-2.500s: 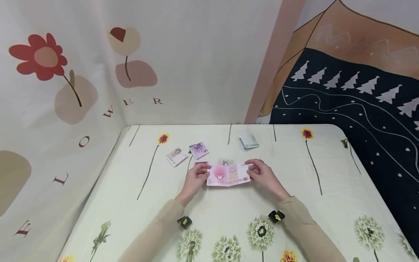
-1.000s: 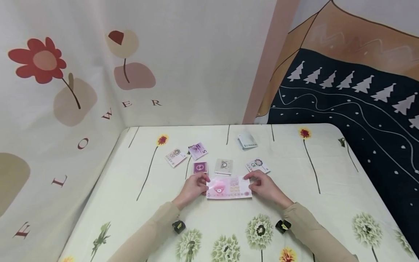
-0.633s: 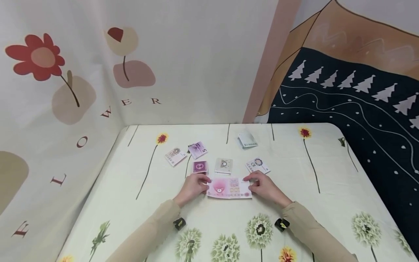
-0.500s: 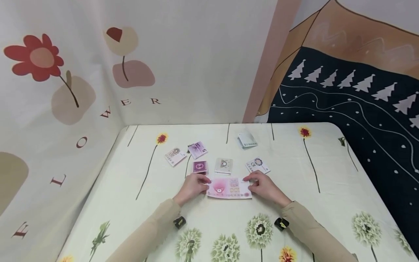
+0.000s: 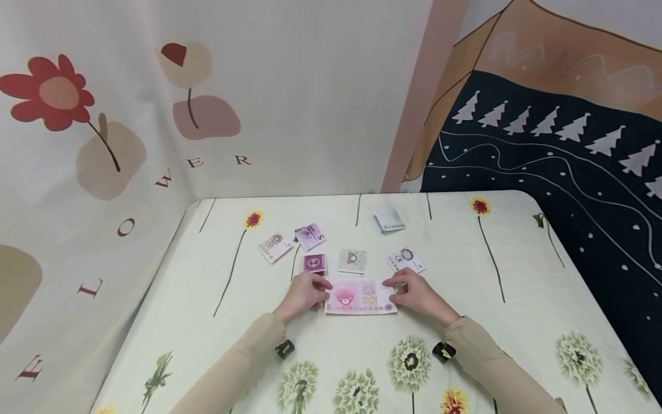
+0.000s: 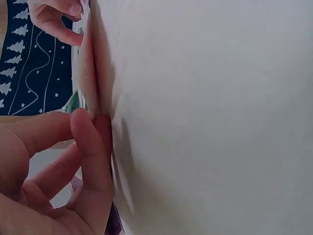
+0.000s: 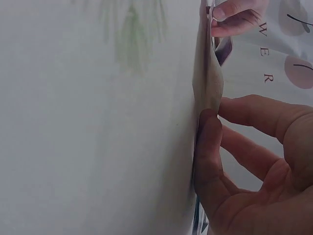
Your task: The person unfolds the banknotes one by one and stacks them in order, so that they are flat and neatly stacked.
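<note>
A pink toy banknote (image 5: 360,297) with a bear's face printed on it lies spread out low over the table. My left hand (image 5: 305,294) pinches its left end between thumb and fingers. The opposite end is pinched by my right hand (image 5: 416,293). Seen edge-on in the left wrist view, the banknote (image 6: 87,73) bows slightly between the two hands. The right wrist view shows the same banknote (image 7: 211,81) caught at the right thumb and fingertip. Just beyond it on the table are a dark purple folded note (image 5: 315,263) and a grey folded note (image 5: 353,261).
More folded notes lie farther back: a pale one (image 5: 276,248) and a purple one (image 5: 310,236) at left, a blue-printed one (image 5: 405,260) at right, a greenish one (image 5: 389,219) near the far edge. A flower-print cloth (image 5: 331,356) covers the table.
Both hands have brought the pink banknote nearer to me and pulled its middle crease flatter. The grey and blue-printed notes behind it have come into fuller view. Over the last half second, the hands barely move.
</note>
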A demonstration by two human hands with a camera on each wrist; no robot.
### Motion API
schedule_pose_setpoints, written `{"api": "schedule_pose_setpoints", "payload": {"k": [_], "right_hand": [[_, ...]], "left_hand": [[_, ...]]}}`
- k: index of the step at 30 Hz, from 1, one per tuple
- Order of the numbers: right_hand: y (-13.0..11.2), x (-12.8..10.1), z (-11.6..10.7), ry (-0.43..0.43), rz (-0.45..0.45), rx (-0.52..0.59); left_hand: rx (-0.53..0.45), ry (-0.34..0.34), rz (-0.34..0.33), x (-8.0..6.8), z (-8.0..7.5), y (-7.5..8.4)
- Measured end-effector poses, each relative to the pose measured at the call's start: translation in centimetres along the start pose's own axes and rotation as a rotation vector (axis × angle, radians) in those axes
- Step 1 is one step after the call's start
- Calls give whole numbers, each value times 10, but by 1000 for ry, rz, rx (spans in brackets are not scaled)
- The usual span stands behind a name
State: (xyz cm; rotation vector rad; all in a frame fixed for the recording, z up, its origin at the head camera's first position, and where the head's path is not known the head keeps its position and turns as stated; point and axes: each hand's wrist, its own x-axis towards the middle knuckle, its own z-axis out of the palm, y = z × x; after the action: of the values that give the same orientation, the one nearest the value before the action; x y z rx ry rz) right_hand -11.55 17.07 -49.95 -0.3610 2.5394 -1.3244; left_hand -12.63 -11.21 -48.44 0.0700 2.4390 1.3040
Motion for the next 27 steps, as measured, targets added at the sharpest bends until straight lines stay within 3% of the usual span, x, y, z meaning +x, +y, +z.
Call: {"api": "schedule_pose_setpoints", "payload": {"k": [3,13,22,27], "right_hand": [[0,-1,-1,-8,-9,-1],[0,-2,-2,-12,25,10],[-8,0,-6,-16,0,18],[-9,4,-9,-7,-6,51]], "left_hand": [[19,1,6,0,-1,1],[177,48,150,2,-1,-3],[109,-85,100,1,-7,9],[69,-112,106,-1,-11,20]]}}
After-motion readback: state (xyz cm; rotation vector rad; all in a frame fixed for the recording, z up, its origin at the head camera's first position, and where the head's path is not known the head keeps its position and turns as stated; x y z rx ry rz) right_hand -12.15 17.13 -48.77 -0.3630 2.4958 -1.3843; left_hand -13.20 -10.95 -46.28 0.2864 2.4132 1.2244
